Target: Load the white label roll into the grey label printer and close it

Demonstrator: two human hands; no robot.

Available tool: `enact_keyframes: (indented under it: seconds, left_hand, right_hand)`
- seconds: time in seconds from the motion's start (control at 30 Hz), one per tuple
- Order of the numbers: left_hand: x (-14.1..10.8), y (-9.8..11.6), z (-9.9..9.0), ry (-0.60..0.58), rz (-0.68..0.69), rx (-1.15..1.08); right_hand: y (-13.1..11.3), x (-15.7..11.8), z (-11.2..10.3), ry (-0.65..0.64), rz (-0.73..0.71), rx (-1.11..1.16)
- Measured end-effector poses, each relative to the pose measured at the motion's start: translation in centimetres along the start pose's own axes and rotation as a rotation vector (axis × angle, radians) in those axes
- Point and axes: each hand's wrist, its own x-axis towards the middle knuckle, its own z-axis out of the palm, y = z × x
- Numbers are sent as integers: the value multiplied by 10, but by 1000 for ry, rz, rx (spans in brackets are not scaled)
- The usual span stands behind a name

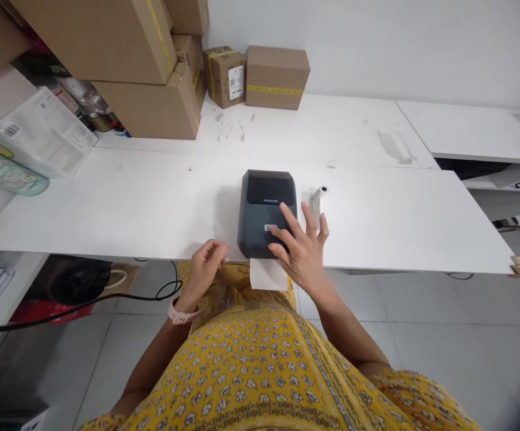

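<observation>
A dark label printer (257,224) sits near the front edge of the white table. White paper (266,276) hangs out of its near side, past the table's edge. My right hand (302,248) is spread over the printer's right part, its index fingertip on the small light button (270,228). My left hand (206,263) is at the table's edge, left of the printer, with its fingers curled together; whether anything small is between them is hidden. Just right of the printer, a small white roll (322,191) lies on the table.
Cardboard boxes (147,108) are stacked at the back left, with two smaller ones (277,78) against the wall. A clear package (57,131) and a mint bottle (11,170) lie at the far left. A black cable (125,295) runs below the table (403,221).
</observation>
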Motion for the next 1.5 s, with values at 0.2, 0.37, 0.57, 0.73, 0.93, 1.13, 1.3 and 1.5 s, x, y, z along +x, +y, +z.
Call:
enact_keyframes:
  seconds: [0.2,0.37,0.57,0.73,0.93,1.13,1.3,1.5]
  left_hand:
    - [8,13,23,80,213,25]
    - [10,25,43,10,212,-67]
    - [17,33,38,39,188,-169]
    - [16,25,43,77,198,-235]
    - [12,5,55,113,190,-199]
    - [17,15,52,150,282,-92]
    - [32,37,46,188,366,-120]
    - [90,50,38,199,345,-200]
  right_hand:
    - [8,-4,6,-98,18,111]
    - [11,-29,8,12,329,651]
    - [1,-15,8,11,344,865]
    - [-2,-13,21,101,454,980]
    - [-6,-32,44,205,643,1088]
    - [-1,-28,34,157,540,1060]
    - [11,1,11,136,433,944]
    - [27,97,-22,232,198,726]
